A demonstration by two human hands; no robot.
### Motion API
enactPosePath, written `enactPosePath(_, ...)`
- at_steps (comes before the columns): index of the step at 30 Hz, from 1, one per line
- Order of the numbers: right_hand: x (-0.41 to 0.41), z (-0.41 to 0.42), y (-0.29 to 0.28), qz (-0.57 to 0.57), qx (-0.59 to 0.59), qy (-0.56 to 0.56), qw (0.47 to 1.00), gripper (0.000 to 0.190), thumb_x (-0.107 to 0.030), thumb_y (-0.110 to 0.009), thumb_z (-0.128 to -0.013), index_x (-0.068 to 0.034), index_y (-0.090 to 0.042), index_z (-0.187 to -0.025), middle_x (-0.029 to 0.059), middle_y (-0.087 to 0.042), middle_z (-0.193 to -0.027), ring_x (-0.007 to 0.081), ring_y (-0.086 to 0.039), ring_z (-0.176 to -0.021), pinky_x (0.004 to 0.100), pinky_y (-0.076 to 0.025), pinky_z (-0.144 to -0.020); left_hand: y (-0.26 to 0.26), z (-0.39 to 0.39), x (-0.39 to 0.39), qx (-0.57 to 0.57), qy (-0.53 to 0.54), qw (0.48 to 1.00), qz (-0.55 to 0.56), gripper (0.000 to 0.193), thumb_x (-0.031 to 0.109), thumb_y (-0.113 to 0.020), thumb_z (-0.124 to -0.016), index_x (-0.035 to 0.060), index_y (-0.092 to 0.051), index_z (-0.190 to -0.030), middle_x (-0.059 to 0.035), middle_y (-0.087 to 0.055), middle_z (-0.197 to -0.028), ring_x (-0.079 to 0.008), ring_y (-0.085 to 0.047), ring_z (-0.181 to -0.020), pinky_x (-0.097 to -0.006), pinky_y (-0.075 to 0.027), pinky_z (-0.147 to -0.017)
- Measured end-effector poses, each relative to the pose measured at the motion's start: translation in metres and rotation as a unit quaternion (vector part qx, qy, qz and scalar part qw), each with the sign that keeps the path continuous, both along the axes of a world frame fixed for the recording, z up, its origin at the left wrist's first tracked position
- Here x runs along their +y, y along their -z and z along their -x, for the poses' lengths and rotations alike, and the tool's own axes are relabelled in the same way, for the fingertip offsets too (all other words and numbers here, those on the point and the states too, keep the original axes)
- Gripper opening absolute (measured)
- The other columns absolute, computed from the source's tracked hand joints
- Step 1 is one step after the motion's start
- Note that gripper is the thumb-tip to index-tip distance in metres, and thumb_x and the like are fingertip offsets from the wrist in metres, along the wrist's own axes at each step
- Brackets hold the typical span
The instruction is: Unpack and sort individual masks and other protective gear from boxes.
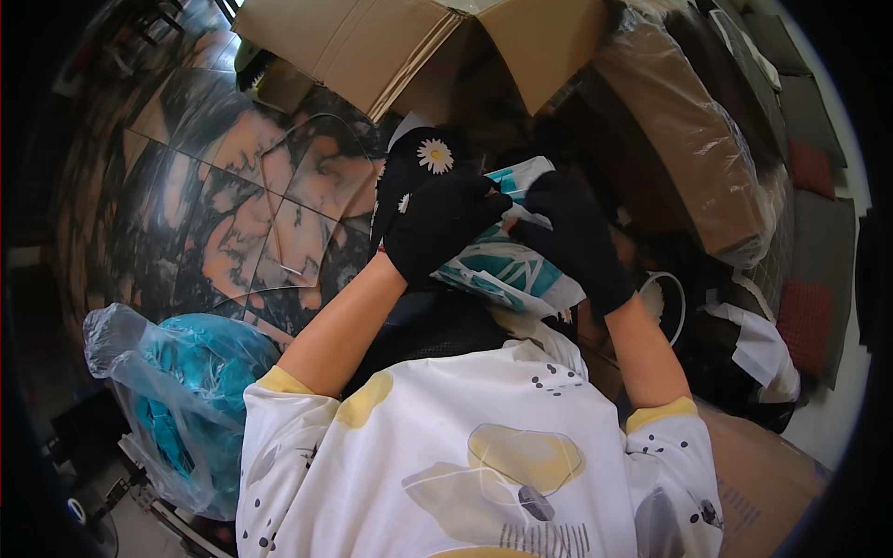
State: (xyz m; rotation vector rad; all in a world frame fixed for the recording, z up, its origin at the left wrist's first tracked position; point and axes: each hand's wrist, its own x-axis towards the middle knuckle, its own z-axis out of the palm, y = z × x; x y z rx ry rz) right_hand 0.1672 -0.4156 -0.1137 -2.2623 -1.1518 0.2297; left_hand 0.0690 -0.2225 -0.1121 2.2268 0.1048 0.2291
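Note:
A teal-and-white plastic package [516,272] lies across my lap, its surface creased and printed. My left hand [446,223], in a black glove with bare fingertips, is curled at the package's upper part, its fingers pinching the plastic there. Facing it from the right, my right hand [575,234], gloved the same way, has its fingers bent against the same package. The fingertips of both hands come close together over its upper middle. What exactly lies between them is too small and partly hidden to tell.
An open cardboard box [349,49] stands ahead. Left, a clear bag of teal items [202,390] sits beside me, and a thin white strap [275,230] lies on the marbled tile floor. Right are a plastic-wrapped brown item [691,139], a grey sofa [827,230] and another carton [760,474].

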Motion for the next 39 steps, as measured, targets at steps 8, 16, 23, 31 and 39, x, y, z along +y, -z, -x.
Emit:
enactPosePath(8, 0.013, 0.017, 0.022, 0.041, 0.021, -0.043, 0.998, 0.017, -0.013, -0.07, -0.077, -0.007, -0.068, -0.094, 0.0108, -0.067, -0.086, 0.0307, -0.065, -0.078, 0.0386, -0.051, -0.071, 0.032, 0.011, -0.007, -0.017, 0.009, 0.997, 0.074, 0.022, 0.024, -0.058, -0.091, 0.0073, -0.072, -0.091, -0.0109, -0.066, -0.08, -0.0285, -0.065, -0.079, -0.037, -0.05, -0.069)
enactPosePath(16, 0.028, 0.067, -0.021, 0.019, -0.17, -0.155, 0.973, 0.013, -0.018, -0.069, -0.078, -0.008, -0.064, -0.084, 0.0094, -0.061, -0.072, 0.0271, -0.063, -0.066, 0.0381, -0.05, -0.058, 0.062, 0.021, 0.003, -0.068, 0.047, 0.987, -0.141, 0.02, 0.022, -0.059, -0.091, 0.008, -0.066, -0.103, -0.0087, -0.066, -0.081, -0.0255, -0.065, -0.077, -0.0377, -0.05, -0.065)
enactPosePath(23, 0.02, 0.071, -0.026, -0.044, -0.017, -0.088, 0.995, 0.02, -0.023, -0.073, -0.078, -0.007, -0.066, -0.088, 0.0116, -0.066, -0.079, 0.0293, -0.066, -0.071, 0.0393, -0.05, -0.061, 0.054, 0.024, -0.006, -0.055, 0.007, 0.998, -0.017, 0.018, 0.017, -0.054, -0.095, 0.0048, -0.065, -0.102, -0.0115, -0.064, -0.083, -0.0275, -0.063, -0.075, -0.0353, -0.049, -0.063)
enactPosePath(31, 0.017, 0.093, -0.055, 0.014, -0.026, -0.187, 0.982, 0.019, -0.012, -0.063, -0.077, -0.009, -0.065, -0.095, 0.0109, -0.062, -0.069, 0.029, -0.064, -0.065, 0.0411, -0.049, -0.059, 0.074, 0.006, 0.02, -0.148, -0.186, 0.951, 0.197, 0.024, 0.003, -0.055, -0.08, 0.0009, -0.062, -0.103, -0.0127, -0.064, -0.094, -0.0271, -0.062, -0.085, -0.0338, -0.051, -0.077)
enactPosePath(39, 0.01, 0.061, -0.052, 0.072, 0.052, -0.241, 0.966, 0.036, -0.036, -0.078, -0.075, -0.008, -0.065, -0.093, 0.0075, -0.065, -0.085, 0.0237, -0.065, -0.075, 0.0373, -0.05, -0.07, 0.014, 0.035, 0.043, 0.199, -0.088, 0.974, -0.063, 0.024, 0.014, -0.066, -0.08, 0.0083, -0.066, -0.104, -0.0134, -0.068, -0.095, -0.032, -0.066, -0.094, -0.0376, -0.052, -0.082)
